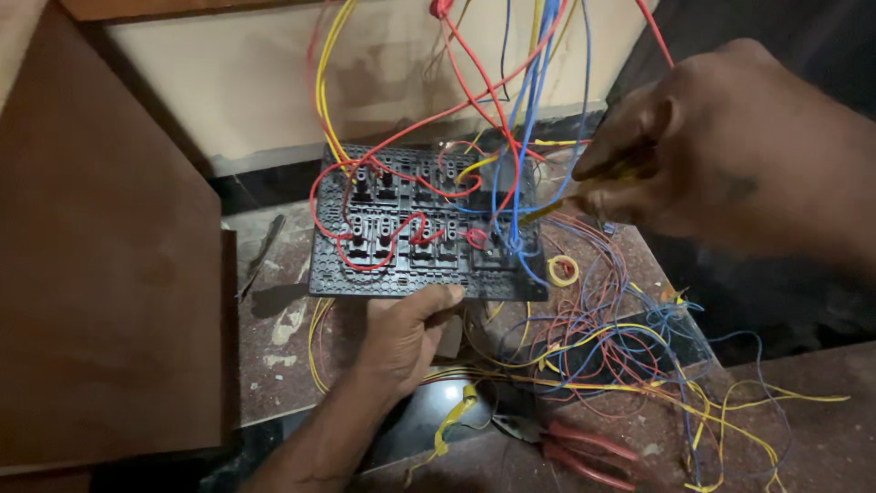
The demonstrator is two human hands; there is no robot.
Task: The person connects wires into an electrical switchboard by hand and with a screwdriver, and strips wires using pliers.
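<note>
Left hand (pixel 406 333) grips the near edge of the black switch panel (pixel 424 224), right hand (pixel 721 151) pinches what looks like a yellow screwdriver (pixel 584 187) into its right side; best keep panel steady, tip clear of loose wires (pixel 602 338).

Dim cream wall (pixel 255 82), brown wooden panel (pixel 100 265).
</note>
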